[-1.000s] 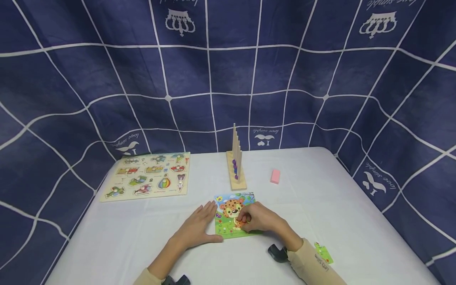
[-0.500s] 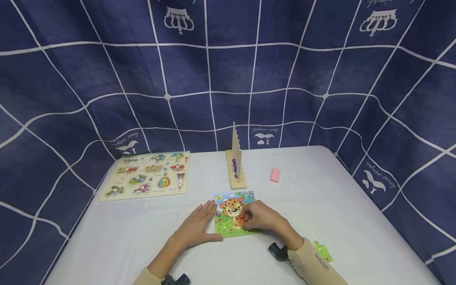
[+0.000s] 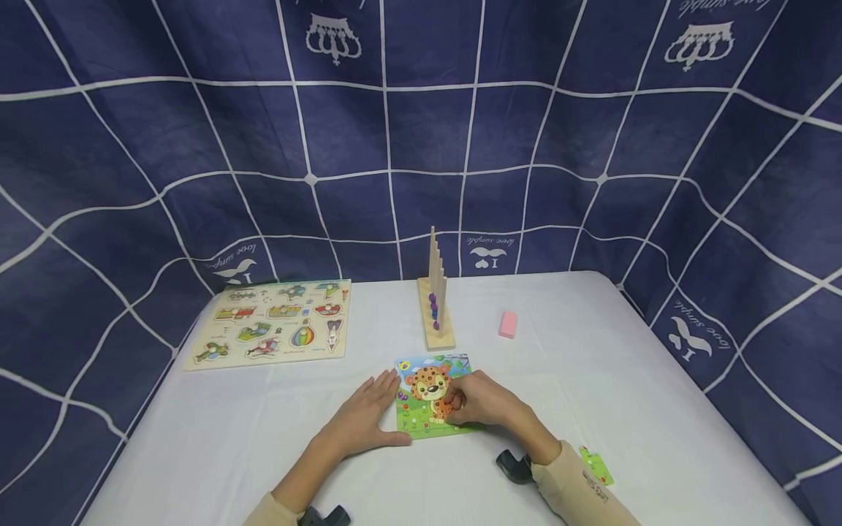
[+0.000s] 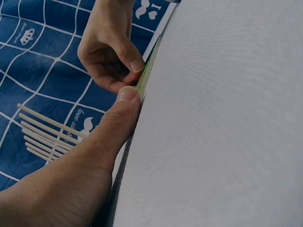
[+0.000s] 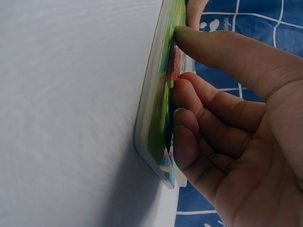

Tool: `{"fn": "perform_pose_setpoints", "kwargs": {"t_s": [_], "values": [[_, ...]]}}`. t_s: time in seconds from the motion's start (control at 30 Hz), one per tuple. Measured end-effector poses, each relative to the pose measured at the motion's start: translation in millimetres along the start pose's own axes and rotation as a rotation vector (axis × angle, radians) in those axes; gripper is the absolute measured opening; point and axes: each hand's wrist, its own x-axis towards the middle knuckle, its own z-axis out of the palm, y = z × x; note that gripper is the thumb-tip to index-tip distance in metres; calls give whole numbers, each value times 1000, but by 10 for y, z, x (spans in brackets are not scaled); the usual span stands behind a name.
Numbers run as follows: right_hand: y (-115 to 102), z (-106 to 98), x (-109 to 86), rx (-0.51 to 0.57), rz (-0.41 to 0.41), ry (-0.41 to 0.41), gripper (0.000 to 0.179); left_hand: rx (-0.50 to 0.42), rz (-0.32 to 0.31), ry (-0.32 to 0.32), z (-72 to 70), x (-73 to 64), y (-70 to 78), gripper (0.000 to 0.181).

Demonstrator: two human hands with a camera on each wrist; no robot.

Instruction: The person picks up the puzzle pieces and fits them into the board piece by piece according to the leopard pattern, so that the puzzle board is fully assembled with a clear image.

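Note:
A square leopard jigsaw puzzle (image 3: pixel 421 409) lies on the table between both hands. My left hand (image 3: pixel 362 418) rests spread along its left side, with the fingertips at the upper left edge and the thumb at the lower left corner. Over the puzzle's right side, my right hand (image 3: pixel 483 400) pinches a puzzle piece (image 5: pixel 176 66) between thumb and curled fingers. That piece sits slightly proud of the board in the right wrist view. The right hand hides part of the puzzle from the head view. A loose green puzzle piece (image 3: pixel 596 465) lies beside the right sleeve.
Behind the puzzle stands a wooden peg rack (image 3: pixel 437 340) with upright rods and a few purple and blue beads. A vehicle peg puzzle board (image 3: pixel 270 329) lies back left. A pink block (image 3: pixel 508 324) is at the right. A blue checked curtain (image 3: pixel 421 131) surrounds the table.
My right fingers have shifted very slightly over the puzzle's right side, still at the piece. The left hand and the other things stay where they were.

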Motion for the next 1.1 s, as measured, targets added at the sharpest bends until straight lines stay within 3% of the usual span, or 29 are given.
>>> {"fn": "perform_pose_setpoints", "kwargs": {"t_s": [0.67,1.1], "values": [[16,-25,-65,10,13,-32,30,-9,1,4,-8,-16,9,114],[281,-252,-423,42,19,6,38,0,1,-3,6,-13,-7,114]]}}
